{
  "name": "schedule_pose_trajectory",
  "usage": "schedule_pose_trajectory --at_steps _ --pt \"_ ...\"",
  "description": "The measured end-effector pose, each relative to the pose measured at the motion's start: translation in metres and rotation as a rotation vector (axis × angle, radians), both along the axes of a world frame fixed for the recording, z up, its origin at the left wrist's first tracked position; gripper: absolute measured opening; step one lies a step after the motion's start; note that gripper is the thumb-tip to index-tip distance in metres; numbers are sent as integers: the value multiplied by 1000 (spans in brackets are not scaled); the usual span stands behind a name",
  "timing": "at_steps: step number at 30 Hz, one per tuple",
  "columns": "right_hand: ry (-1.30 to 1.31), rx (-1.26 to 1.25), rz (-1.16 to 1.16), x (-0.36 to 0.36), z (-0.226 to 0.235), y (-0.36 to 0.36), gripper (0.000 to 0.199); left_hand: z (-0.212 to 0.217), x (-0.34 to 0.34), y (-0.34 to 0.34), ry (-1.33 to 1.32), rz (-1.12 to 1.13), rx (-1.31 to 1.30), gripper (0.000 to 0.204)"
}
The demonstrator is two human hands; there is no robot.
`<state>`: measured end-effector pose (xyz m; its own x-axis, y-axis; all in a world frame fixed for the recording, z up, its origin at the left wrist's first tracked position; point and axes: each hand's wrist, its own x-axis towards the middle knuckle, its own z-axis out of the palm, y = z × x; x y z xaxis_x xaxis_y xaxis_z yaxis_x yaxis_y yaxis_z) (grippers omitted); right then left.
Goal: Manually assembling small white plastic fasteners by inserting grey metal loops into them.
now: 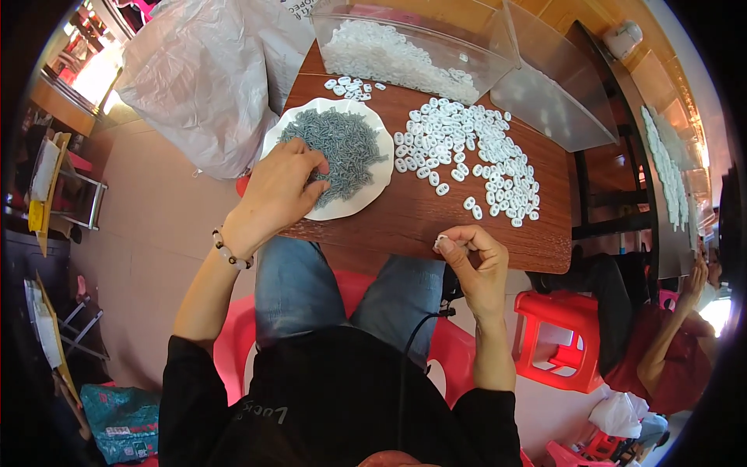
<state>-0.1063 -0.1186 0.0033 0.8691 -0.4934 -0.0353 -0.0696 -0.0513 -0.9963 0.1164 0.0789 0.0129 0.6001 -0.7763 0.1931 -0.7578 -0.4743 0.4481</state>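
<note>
Touching slim grey rods (pixel 346 144) on scalloped plate (pixel 342 208)

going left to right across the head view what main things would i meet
Teal bag, white scalloped plate holding slim grey pieces, spread of white two-holed pieces, another person's dark red top.

The plate (pixel 380 173) lies left of the pieces (pixel 447 128), bin (pixel 492 70) behind.

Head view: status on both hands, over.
Left hand at grey pieces in white plate. Right hand pinching small white piece. Nothing visibly blocking either hand.
</note>
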Motion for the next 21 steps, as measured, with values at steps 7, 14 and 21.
schedule_pose_trajectory --at_steps 7,14,21 --pt "-7 -24 -12 -2 1 -3 9 0 10 -12 186 28 9 11" --pt "-1 -26 -9 -1 -2 -4 10 -15 24 -10 446 108 -212 17" --pt "-40 -47 -13 3 -12 -1 9 -19 18 -15 591 131 -421 12"
